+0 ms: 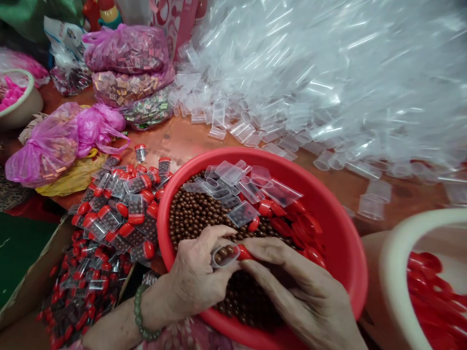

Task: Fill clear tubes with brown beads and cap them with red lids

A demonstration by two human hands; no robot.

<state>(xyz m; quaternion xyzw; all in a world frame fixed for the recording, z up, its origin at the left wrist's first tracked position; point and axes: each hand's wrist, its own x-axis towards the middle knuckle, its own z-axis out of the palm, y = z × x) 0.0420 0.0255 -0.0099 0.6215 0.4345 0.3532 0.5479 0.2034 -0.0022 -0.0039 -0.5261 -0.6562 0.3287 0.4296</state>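
Over a large red basin (pixel 350 243), my left hand (pixel 193 277) grips a clear plastic tube (pixel 225 254) with brown balls inside, its open end facing me. My right hand (pixel 299 287) pinches a small red cap (pixel 244 252) between thumb and forefinger, right beside the tube's rim. Below both hands, brown balls (pixel 197 214) fill much of the basin. Empty clear tubes (pixel 244 214) lie on top of them at the back, and loose red caps (pixel 306 228) are heaped at the right side.
Filled, capped tubes (pixel 124 209) are piled left of the basin and in a cardboard box (pixel 32 277). A huge heap of clear tubes (pixel 328 73) covers the back right. A white bucket (pixel 394 253) holds red pieces at right; pink bags (pixel 127 53) stand back left.
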